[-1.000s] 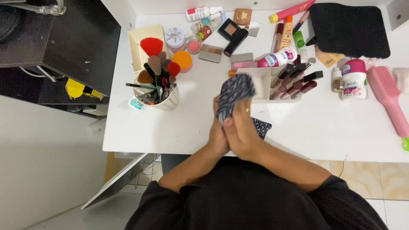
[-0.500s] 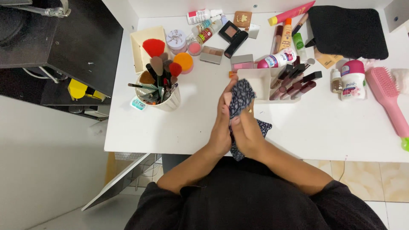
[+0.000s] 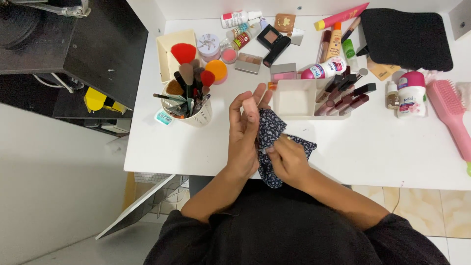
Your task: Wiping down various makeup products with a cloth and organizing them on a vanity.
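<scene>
A dark cloth with small white flowers (image 3: 269, 128) hangs between my hands over the front edge of the white table (image 3: 373, 147). My right hand (image 3: 288, 159) pinches the cloth and presses it against my left hand (image 3: 244, 135). The left hand is held up with its fingers spread and straight, the cloth lying along its palm side. Part of the cloth trails down below the right hand and part lies on the table to its right.
A white cup of makeup brushes (image 3: 196, 118) stands left of my hands. Behind them is a white organiser tray (image 3: 293, 100) with lipsticks (image 3: 346, 95). Further back and right lie compacts, bottles, a black pouch (image 3: 407, 37) and a pink hairbrush (image 3: 449, 110). A black shelf (image 3: 98, 44) borders the left.
The cloth was bunched up above both closed hands; it has come down. My left hand has opened its fingers, and my right hand has slid lower along the cloth.
</scene>
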